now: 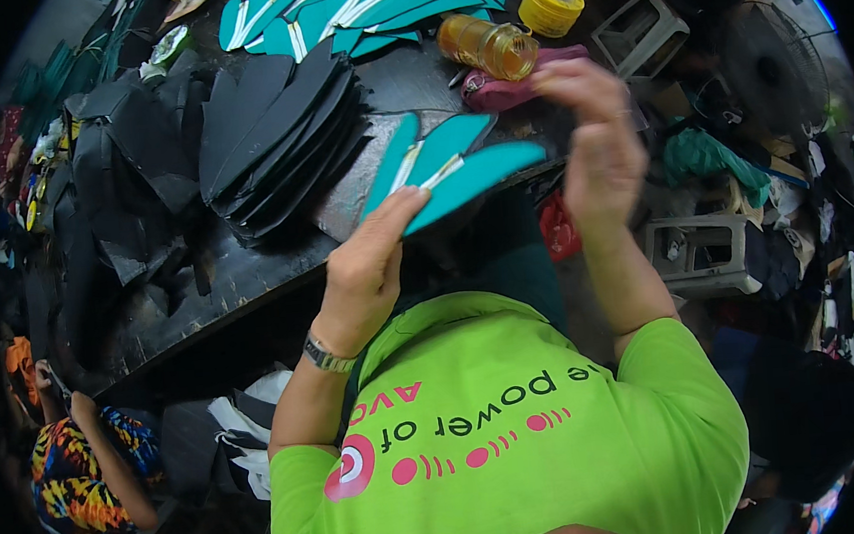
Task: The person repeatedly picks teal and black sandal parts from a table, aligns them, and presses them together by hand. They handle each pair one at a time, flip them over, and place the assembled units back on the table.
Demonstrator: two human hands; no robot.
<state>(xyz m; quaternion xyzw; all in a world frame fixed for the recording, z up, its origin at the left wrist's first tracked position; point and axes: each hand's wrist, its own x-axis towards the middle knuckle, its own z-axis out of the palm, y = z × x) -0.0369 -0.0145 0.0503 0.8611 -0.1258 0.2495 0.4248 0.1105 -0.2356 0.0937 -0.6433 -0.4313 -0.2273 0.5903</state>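
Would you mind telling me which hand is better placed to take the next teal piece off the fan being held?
Probably the right hand. It is raised beside the teal pieces with nothing visibly in its fingers, close to their free tips, while the left hand pinches their lower ends and is occupied.

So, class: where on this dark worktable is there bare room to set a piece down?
Bare table shows along the near edge, below the black stack, and between the bottle and that stack. Crowded: the far teal pile and the black heaps on the left.

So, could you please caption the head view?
Left hand fans teal cut pieces over a dark worktable; right hand lifted.
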